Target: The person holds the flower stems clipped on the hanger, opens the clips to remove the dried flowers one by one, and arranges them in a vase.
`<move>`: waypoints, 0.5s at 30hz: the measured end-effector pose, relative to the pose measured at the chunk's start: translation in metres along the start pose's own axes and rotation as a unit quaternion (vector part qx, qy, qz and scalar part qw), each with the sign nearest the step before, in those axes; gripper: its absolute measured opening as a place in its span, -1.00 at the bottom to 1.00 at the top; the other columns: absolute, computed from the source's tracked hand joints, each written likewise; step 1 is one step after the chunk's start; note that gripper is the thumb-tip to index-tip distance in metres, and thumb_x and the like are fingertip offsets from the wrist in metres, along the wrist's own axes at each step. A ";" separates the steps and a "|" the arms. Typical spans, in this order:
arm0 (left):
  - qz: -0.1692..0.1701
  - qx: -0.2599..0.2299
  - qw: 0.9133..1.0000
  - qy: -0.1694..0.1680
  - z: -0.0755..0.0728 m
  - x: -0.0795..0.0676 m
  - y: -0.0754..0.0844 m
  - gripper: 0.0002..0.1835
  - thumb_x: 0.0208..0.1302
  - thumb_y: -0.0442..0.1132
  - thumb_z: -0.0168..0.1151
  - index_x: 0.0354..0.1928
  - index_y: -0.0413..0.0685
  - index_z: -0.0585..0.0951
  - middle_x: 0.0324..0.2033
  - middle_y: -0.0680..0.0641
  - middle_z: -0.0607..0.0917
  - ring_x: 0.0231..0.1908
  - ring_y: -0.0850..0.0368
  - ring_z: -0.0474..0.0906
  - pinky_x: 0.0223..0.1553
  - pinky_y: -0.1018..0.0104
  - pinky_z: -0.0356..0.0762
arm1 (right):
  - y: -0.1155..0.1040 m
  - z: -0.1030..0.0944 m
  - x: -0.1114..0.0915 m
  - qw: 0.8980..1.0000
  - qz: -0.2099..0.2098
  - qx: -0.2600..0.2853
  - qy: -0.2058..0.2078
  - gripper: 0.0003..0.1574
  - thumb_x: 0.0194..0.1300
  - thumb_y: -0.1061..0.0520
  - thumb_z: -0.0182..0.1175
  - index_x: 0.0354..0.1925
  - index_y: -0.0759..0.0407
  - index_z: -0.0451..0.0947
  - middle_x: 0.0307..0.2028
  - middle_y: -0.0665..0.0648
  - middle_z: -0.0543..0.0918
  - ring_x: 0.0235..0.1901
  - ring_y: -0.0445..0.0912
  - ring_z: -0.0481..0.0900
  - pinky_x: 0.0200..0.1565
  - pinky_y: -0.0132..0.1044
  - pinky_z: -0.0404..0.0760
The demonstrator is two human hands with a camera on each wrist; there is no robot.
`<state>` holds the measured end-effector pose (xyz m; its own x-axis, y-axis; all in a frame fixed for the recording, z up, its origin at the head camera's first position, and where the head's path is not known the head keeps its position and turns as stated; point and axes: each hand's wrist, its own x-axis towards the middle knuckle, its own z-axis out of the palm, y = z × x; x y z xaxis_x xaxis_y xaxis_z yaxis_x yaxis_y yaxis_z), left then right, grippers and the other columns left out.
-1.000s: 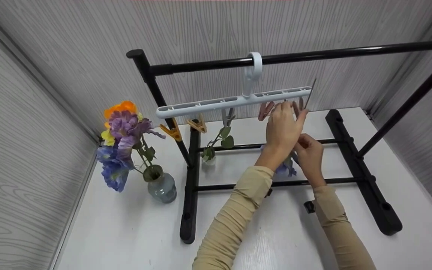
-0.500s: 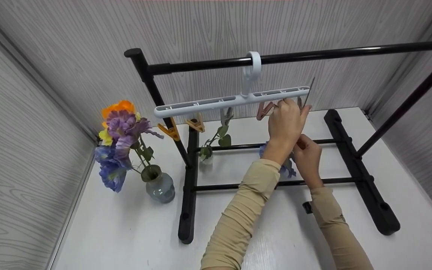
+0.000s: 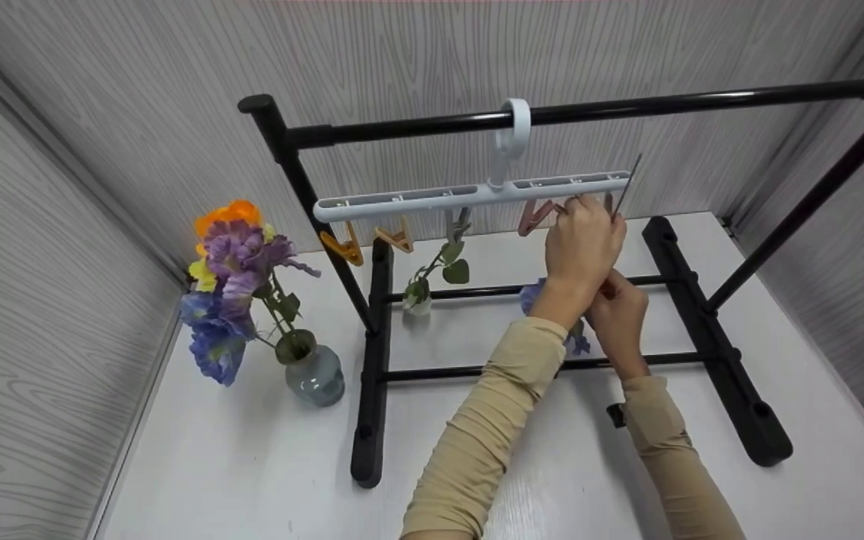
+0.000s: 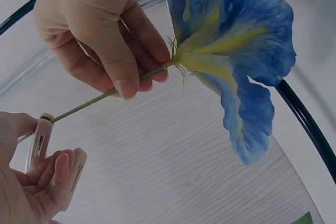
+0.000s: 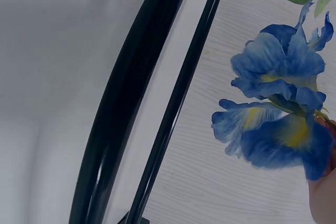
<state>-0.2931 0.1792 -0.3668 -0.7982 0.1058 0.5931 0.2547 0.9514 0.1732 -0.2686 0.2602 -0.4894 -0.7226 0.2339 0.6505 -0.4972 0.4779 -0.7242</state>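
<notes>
My left hand (image 3: 582, 240) is raised under the right half of the white hanger (image 3: 439, 199), its fingers gripping a pinkish-beige clothespin (image 4: 68, 182). Just below, my right hand (image 4: 100, 30) pinches the thin green stem (image 4: 86, 103) of an artificial blue iris (image 4: 231, 40) close to the bloom. The stem's far end meets the tip of a clothespin piece by the left hand. Petals of the iris (image 5: 278, 98) fill the right side of the right wrist view, head downward. In the head view the left forearm hides part of the bloom (image 3: 533, 296).
The hanger hooks over a black rack (image 3: 702, 103). Two orange clothespins (image 3: 343, 246), a grey clothespin (image 3: 456, 225) holding a leafy white flower (image 3: 418, 304), and a dusky pink clothespin (image 3: 533, 217) hang from it. A grey-blue vase (image 3: 316, 379) of colourful flowers stands left.
My left hand has shifted slightly right and its fingers have closed in around the clothespin. The right hand stays at the iris stem. The head view has shifted a little.
</notes>
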 end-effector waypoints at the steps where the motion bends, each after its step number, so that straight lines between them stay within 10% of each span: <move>1: 0.003 -0.005 1.000 0.006 0.000 0.000 0.000 -0.69 0.43 0.02 0.26 -0.20 -0.12 0.64 -0.37 -0.02 0.69 -0.42 0.18 0.73 -0.48 0.44 0.64 | -0.001 -0.001 0.000 1.000 0.009 0.008 -0.001 -0.87 0.23 0.55 0.28 -0.28 0.46 0.71 -0.49 0.29 0.70 -0.51 -0.34 0.49 -0.40 -0.58 0.42; 7: 0.019 -0.024 0.999 0.021 0.002 0.000 0.000 -0.80 0.30 -0.11 0.26 -0.28 -0.11 0.64 -0.43 -0.02 0.68 -0.52 0.20 0.69 -0.59 0.42 0.60 | -0.021 -0.014 0.003 0.995 0.076 0.051 -0.037 -0.81 0.25 0.56 0.23 -0.15 0.57 0.67 -0.35 0.43 0.71 -0.40 -0.38 0.58 -0.30 -0.55 0.52; 15: 0.005 -0.102 0.993 -0.055 -0.006 0.001 -0.003 -0.82 0.31 -0.10 0.25 -0.38 -0.02 0.57 -0.49 0.03 0.64 -0.56 0.26 0.54 -0.55 0.37 0.59 | -0.012 -0.034 0.006 0.988 0.109 0.067 -0.091 -0.92 0.31 0.50 0.28 -0.21 0.52 0.68 -0.33 0.19 0.74 -0.36 -0.23 0.63 -0.25 -0.50 0.55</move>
<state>-0.2910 0.1752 -0.3624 -0.8468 0.1575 0.5080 0.3601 0.8727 0.3296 -0.2509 0.2848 -0.4690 -0.8881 0.1572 0.4320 -0.3699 0.3137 -0.8745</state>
